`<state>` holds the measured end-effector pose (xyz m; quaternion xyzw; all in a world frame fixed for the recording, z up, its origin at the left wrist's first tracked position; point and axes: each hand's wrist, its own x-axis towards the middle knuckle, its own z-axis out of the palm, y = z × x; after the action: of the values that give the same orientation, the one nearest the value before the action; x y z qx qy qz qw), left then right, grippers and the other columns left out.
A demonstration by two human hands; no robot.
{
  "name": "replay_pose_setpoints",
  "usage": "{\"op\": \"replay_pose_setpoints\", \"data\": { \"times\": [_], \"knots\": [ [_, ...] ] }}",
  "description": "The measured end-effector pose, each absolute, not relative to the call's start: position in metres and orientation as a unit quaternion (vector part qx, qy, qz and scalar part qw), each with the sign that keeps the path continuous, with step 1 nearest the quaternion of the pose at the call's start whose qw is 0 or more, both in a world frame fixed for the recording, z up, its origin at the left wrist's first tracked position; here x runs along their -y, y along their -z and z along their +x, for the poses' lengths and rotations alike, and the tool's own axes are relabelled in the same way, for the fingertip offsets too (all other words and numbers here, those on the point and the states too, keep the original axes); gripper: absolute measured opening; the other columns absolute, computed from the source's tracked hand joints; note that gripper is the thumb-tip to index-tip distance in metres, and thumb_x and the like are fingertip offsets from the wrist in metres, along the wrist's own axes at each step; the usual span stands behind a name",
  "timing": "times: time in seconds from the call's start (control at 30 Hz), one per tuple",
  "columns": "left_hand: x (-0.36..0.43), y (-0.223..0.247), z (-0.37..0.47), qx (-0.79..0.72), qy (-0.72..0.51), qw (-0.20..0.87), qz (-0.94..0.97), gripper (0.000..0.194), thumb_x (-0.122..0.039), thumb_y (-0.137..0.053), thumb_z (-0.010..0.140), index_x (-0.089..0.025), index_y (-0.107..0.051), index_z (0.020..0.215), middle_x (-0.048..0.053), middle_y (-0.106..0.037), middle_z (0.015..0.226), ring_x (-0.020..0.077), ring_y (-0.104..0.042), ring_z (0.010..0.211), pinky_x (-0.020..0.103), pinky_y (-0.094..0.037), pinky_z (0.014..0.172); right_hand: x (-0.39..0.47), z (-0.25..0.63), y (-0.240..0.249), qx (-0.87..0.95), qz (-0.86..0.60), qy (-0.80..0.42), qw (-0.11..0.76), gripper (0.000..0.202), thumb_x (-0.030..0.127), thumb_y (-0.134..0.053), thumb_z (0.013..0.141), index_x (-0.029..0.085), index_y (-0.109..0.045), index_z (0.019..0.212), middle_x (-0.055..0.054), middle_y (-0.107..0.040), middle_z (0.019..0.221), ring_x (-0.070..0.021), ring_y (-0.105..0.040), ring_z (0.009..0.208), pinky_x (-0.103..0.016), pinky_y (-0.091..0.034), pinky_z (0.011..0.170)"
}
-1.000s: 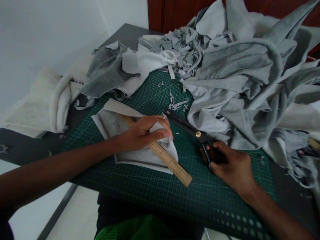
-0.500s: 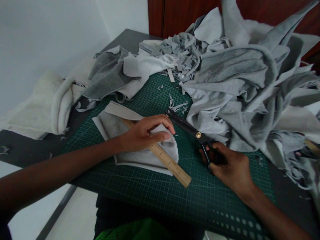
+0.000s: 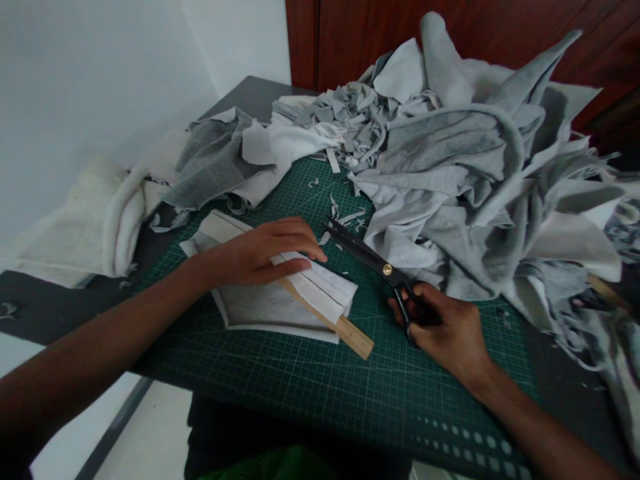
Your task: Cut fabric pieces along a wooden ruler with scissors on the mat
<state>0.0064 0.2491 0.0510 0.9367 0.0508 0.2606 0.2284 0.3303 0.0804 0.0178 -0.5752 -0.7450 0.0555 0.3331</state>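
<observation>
My left hand point(image 3: 263, 252) lies over a piece of grey and white fabric point(image 3: 273, 310), its fingers stretched out on a folded-over strip. Under that strip runs a wooden ruler point(image 3: 356, 339), whose near end sticks out past the cloth; the rest is mostly covered. My right hand point(image 3: 453, 333) grips black-handled scissors point(image 3: 367, 257) by the loops. Their dark blades point up and left, apart from the fabric, with the tips beside small white scraps point(image 3: 353, 217). Both fabric and scissors are over a green cutting mat point(image 3: 300, 377).
A large heap of grey cloth point(image 3: 445, 160) covers the right side. Tangled offcuts point(image 3: 355, 117) lie at the back. Dark grey fabric point(image 3: 213, 160) and a folded cream cloth point(image 3: 95, 220) are on the left. Behind the table point(image 3: 250, 93) are a white wall and reddish-brown wood.
The fabric's far edge is now folded down over the ruler, hiding much of it. My left hand has shifted left and flattened. The scissors stay in my right hand.
</observation>
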Motion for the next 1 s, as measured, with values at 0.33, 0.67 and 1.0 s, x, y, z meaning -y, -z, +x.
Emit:
{"op": "replay_pose_setpoints", "data": {
  "times": [0.33, 0.67, 1.0],
  "knots": [
    [-0.241, -0.041, 0.009, -0.051, -0.122, 0.302, 0.944, 0.041, -0.036, -0.089, 0.094, -0.025, -0.077, 0.132, 0.012, -0.075, 0.131, 0.0267, -0.065, 0.122, 0.035, -0.050, 0.108, -0.083, 0.331, -0.009, 0.752, -0.559, -0.055, 0.346, 0.017, 0.023, -0.069, 0.095, 0.025, -0.061, 0.080, 0.008, -0.062, 0.059, -0.0086, -0.057, 0.042, -0.018, -0.042, 0.042],
    [-0.223, -0.038, 0.020, -0.065, -0.132, 0.295, 0.944, 0.019, -0.024, -0.068, 0.108, -0.024, -0.079, 0.123, 0.011, -0.076, 0.127, 0.0242, -0.065, 0.119, 0.038, -0.049, 0.109, -0.082, 0.331, -0.014, 0.736, -0.587, -0.083, 0.327, 0.017, 0.028, -0.068, 0.093, 0.025, -0.063, 0.077, 0.007, -0.062, 0.058, -0.0116, -0.057, 0.044, -0.022, -0.043, 0.045],
    [-0.216, -0.029, 0.031, -0.105, -0.147, 0.263, 0.948, 0.013, -0.030, -0.066, 0.108, -0.022, -0.077, 0.109, 0.008, -0.073, 0.116, 0.0236, -0.062, 0.113, 0.038, -0.045, 0.106, -0.085, 0.336, -0.013, 0.731, -0.593, -0.089, 0.325, 0.014, 0.030, -0.070, 0.091, 0.025, -0.065, 0.078, 0.006, -0.062, 0.059, -0.0122, -0.056, 0.045, -0.023, -0.041, 0.046]
  ]
}}
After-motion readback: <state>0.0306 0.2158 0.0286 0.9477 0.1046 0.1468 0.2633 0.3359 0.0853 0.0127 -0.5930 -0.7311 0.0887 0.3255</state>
